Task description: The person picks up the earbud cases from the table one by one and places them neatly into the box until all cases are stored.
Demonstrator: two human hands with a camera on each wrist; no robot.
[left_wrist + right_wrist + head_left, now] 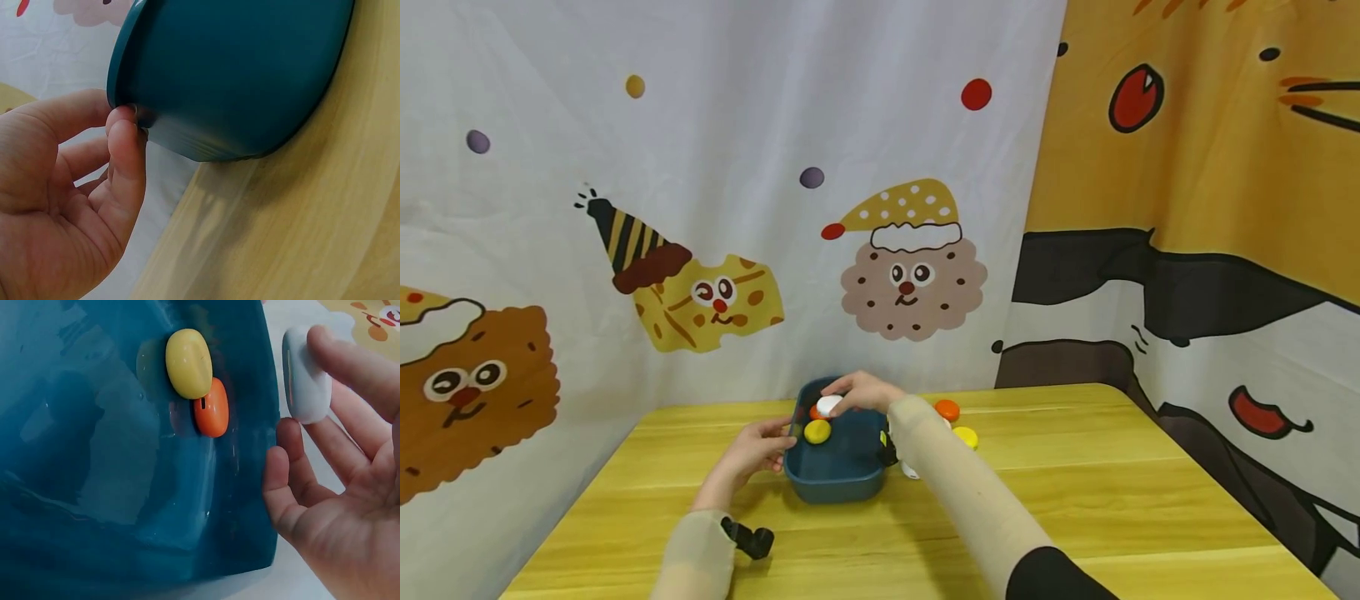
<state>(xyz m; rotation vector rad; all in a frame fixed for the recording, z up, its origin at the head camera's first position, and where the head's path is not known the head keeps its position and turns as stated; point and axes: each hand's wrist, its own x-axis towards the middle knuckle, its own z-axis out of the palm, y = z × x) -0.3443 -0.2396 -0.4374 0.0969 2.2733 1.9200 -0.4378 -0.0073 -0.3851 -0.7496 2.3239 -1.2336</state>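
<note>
A dark teal plastic bin [838, 492] stands on the table. My left hand [760, 448] pinches its left rim, thumb and fingertips at the lip in the left wrist view. Over the far part of the bin, my right hand [867, 392] holds a white, smooth pebble-shaped piece [306, 375] between thumb and fingers. Beneath it, inside the bin, lie a yellow rounded piece [189, 364] and an orange one [212, 409] with a small dark slot, touching each other. In the head view the white piece partly covers the orange one.
Right of the bin, partly behind my right forearm, lie an orange piece [947, 409], a yellow piece [966, 437] and a white piece [910, 471]. The wooden table [1120, 500] backs onto a printed cloth [715, 125].
</note>
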